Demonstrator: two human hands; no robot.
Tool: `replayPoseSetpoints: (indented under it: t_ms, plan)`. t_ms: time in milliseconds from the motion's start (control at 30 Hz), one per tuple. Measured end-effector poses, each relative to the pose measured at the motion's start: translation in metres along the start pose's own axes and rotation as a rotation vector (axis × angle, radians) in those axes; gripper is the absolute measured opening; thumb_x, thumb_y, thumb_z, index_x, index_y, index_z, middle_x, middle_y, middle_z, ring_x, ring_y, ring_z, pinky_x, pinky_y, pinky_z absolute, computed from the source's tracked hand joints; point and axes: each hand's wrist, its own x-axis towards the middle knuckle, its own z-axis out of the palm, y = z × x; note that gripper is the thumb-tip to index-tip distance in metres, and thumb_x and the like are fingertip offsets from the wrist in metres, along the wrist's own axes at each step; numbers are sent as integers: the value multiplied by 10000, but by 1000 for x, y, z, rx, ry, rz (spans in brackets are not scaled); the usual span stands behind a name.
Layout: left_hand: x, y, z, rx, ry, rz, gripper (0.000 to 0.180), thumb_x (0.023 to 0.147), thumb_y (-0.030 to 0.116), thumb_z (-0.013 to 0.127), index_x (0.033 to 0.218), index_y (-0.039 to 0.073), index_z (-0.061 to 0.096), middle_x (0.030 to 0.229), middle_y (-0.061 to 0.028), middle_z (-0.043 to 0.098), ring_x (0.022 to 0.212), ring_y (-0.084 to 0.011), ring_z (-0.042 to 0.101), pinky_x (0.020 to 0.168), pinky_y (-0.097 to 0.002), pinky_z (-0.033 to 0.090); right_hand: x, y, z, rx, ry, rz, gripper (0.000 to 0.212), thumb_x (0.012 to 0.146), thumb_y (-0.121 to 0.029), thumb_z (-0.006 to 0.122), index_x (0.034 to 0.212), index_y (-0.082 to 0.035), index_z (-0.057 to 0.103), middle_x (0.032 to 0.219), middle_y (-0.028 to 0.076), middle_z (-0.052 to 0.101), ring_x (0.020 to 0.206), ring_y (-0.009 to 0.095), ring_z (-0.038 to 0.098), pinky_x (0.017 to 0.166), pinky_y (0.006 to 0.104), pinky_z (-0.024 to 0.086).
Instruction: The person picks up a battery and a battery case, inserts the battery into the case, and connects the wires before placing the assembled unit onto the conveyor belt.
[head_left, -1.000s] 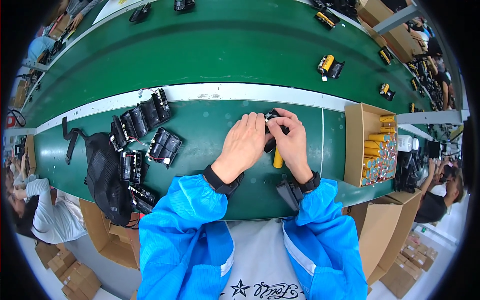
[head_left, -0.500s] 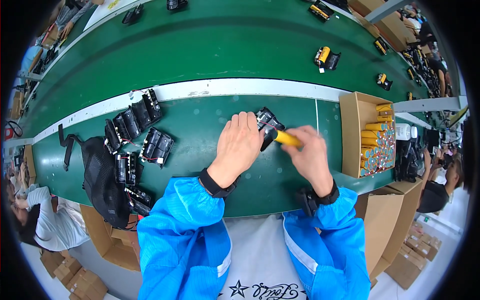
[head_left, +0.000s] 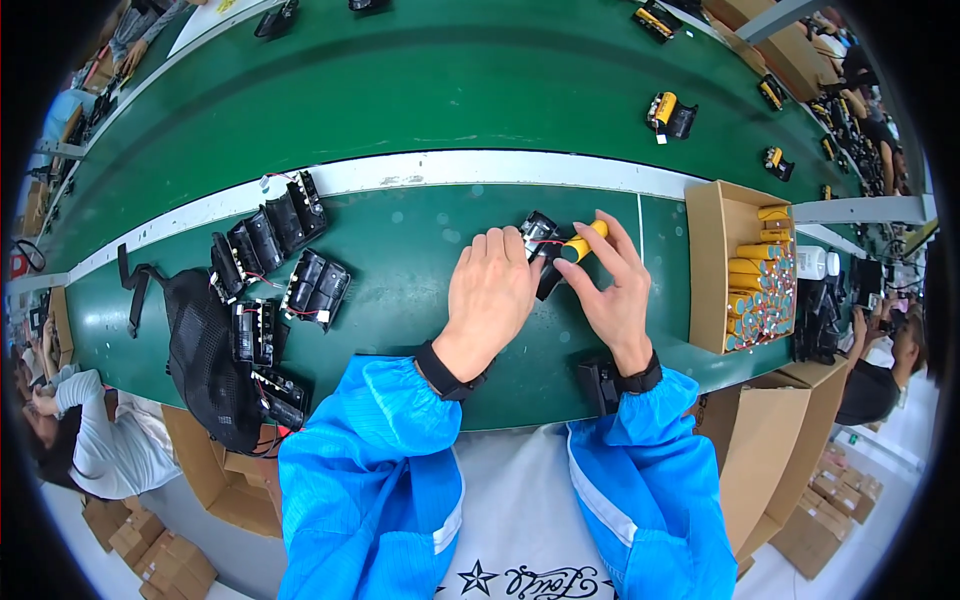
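Note:
My left hand [head_left: 490, 285] holds an open black plastic battery casing [head_left: 542, 226] against the green bench, its fingers covering the casing's left part. A red wire shows beside those fingertips. In my right hand [head_left: 615, 295] a yellow cylindrical battery [head_left: 584, 242] is pinched between thumb and fingers. The battery slants up to the right, its lower left end beside the casing. Both wrists wear black bands. A small black block-like object [head_left: 598, 386] lies on the bench near my right wrist.
Several black casings [head_left: 316, 288] with wires lie at left, beside a black mesh bag [head_left: 205, 350]. At right stands a cardboard box [head_left: 705, 270] of yellow batteries. Beyond a white rail [head_left: 420, 170], a green belt carries part-filled casings [head_left: 672, 116]. Open cartons [head_left: 765, 450] flank me below.
My right hand has turned the battery, so its right end now points up instead of down. My left hand has shifted slightly right. Casings on the far belt appear farther right.

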Motion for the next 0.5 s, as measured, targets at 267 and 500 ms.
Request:
replayPoseSetpoints:
  t_ms: [267,500]
  plan:
    - [2,-4,3,-83,-76,-44,383,817,138,697,1087,-77,530,918,-154,555,865,-309,605,718,-383,523,-5,-13,24,18,71,-199,364,755,-56,769,1115,-67,713,1426,219,438,1194,372,538,948,417,492]
    - [-6,-18,-28,-418,-157,-44,570,787,5,679,1320,8,477,1125,-169,521,906,-370,637,720,-432,566,-3,-29,21,-185,-86,-184,401,682,30,718,1065,-88,725,1393,297,406,1170,471,443,969,489,454]
